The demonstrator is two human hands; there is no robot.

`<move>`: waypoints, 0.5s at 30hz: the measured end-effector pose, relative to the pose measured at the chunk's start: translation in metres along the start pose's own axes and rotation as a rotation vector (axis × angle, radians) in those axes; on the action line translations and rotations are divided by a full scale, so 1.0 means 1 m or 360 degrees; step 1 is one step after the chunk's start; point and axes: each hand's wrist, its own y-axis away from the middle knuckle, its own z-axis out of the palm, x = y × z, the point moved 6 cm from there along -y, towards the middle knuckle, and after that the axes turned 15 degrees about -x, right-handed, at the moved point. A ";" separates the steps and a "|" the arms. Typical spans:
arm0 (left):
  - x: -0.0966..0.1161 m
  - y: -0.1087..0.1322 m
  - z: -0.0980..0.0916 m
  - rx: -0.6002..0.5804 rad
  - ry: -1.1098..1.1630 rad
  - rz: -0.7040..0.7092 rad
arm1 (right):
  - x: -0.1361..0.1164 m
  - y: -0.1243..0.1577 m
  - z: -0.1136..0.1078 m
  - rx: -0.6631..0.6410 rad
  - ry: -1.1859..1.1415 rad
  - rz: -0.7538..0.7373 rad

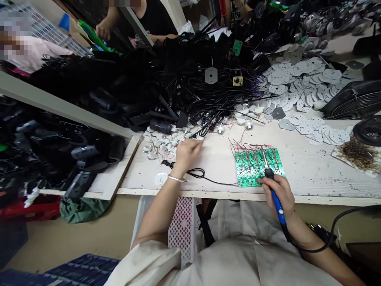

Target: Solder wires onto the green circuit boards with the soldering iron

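Two hands: both work above the worn white wooden tabletop (312,171), left and right well apart.
Left hand (187,153): palm down, with the fingers curled towards the table at the edge of the heap of small white round parts (160,143). Whether the fingertips pinch one of them cannot be told.
Wrist: a thin silver bangle (176,179) sits just behind the left hand.
Right hand (279,194): the fingers are closed around the blue-handled soldering iron (276,200), held like a pen, with its black cord trailing off past the table's near edge.
Iron tip: it points up and away from the person, over the panel of green circuit boards (258,167).
Board panel: it lies flat near the table's front edge, just ahead of the right hand, with thin red wires fanned along its far side.
Thin black looped cable (196,173): it lies on the table between the hands and runs towards the green panel.
Behind: a large tangle of black cords and plugs (184,79) fills the far side.
Right rear: a spread of pale grey round plates (300,87) lies beside a black wire fan grille (354,102).
Co-worker: another person's hand (102,29) is at the top left, well away.
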 end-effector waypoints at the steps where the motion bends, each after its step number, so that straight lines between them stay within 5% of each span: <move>1: -0.007 0.001 -0.012 0.0147 0.0277 -0.0044 | 0.000 -0.001 0.000 -0.0001 0.0006 0.0003; 4: -0.023 0.003 -0.039 0.0499 0.0881 -0.0155 | 0.000 -0.001 0.001 0.0009 0.0041 0.0005; 6: -0.025 -0.002 -0.044 0.0515 0.0989 -0.0165 | 0.000 -0.001 0.001 0.0027 0.0061 0.0009; 12: -0.019 -0.019 -0.035 0.0409 0.0352 -0.0270 | -0.001 -0.001 0.003 0.0076 -0.0003 0.0012; 15: 0.016 -0.037 -0.026 0.0468 -0.0124 -0.0039 | -0.001 -0.001 0.003 0.0095 -0.0061 0.0031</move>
